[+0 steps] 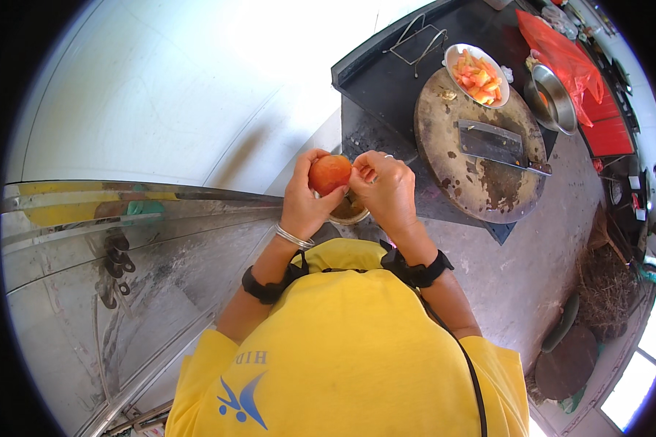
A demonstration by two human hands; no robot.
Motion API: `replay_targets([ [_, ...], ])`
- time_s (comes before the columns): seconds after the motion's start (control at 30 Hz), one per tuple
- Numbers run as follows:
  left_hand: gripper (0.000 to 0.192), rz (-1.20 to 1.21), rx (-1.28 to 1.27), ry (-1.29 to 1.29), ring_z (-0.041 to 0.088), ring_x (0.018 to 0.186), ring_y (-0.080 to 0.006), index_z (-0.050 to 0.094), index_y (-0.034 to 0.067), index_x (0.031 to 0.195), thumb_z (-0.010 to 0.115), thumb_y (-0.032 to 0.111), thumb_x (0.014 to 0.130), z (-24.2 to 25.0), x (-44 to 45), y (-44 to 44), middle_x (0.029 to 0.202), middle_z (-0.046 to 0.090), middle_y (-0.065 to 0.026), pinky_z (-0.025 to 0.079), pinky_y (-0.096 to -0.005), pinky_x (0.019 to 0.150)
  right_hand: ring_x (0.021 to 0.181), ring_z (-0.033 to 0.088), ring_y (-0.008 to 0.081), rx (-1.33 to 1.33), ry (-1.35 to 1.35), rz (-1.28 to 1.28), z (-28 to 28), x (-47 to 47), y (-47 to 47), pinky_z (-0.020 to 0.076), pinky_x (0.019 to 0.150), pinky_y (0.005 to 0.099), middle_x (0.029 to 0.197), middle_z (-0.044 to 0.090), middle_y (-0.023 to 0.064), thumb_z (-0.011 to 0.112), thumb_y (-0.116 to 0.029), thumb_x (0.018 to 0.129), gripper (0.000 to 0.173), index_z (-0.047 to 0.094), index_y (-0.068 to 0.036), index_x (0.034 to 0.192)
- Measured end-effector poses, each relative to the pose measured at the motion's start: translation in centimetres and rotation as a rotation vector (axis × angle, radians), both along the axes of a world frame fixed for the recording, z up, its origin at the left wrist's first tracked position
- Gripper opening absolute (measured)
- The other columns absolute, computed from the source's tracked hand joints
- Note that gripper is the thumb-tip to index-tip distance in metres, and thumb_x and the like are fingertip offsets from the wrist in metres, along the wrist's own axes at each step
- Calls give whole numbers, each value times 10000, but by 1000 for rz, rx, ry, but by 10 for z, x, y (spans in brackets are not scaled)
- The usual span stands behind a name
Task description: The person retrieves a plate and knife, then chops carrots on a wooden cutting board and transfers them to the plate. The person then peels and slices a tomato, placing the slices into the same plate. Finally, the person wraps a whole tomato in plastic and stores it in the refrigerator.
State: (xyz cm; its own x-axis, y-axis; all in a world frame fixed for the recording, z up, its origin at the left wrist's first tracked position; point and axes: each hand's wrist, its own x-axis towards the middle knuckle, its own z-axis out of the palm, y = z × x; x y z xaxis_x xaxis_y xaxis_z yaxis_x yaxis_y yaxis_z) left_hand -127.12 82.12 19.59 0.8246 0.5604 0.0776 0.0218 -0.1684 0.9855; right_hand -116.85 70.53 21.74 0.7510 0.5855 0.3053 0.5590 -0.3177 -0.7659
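A round red-orange tomato (329, 173) rests in my left hand (309, 191), with the fingers curled round its far side and the thumb along its near side. My right hand (387, 188) is at the tomato's right edge, thumb and forefinger pinched together there. Whether a bit of skin is between those fingertips is too small to tell. Below both hands stands a round container (350, 213) with brownish contents, partly hidden by them.
To the right, a round wooden chopping board (443, 158) carries a cleaver (492, 141). A white bowl of cut tomato pieces (478, 76) sits at its far edge. Beyond are a steel bowl (563, 106), a red plastic bag (560, 49) and a wire rack (418, 43) on a black counter (372, 71).
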Motion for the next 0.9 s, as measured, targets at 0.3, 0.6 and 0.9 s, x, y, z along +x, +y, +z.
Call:
replay_targets([
  [0.3, 569, -317, -605, 34, 529, 1087, -161, 413, 35, 1296, 704, 118, 814, 9, -12, 22, 1191, 511, -69, 482, -303, 906, 675, 603, 105, 252, 1184, 252, -23, 28, -14, 488, 672, 214, 771, 650, 31, 635, -97, 855, 95, 653, -3, 862],
  [0.6, 561, -399, -929, -71, 546, 1090, -214, 397, 56, 1335, 653, 261, 879, 5, -15, 21, 1225, 519, -93, 494, -384, 891, 661, 616, 96, 279, 1403, 230, -64, 34, -16, 503, 639, 210, 805, 656, 42, 647, -111, 874, 108, 652, -6, 902],
  [0.9, 525, -244, -1212, 65, 542, 1049, -197, 471, 111, 1256, 587, 480, 901, -9, -16, 28, 1186, 544, -86, 478, -377, 860, 699, 621, 105, 307, 1279, 146, -60, 31, -12, 494, 657, 219, 856, 658, 53, 613, -137, 894, 151, 619, -16, 984],
])
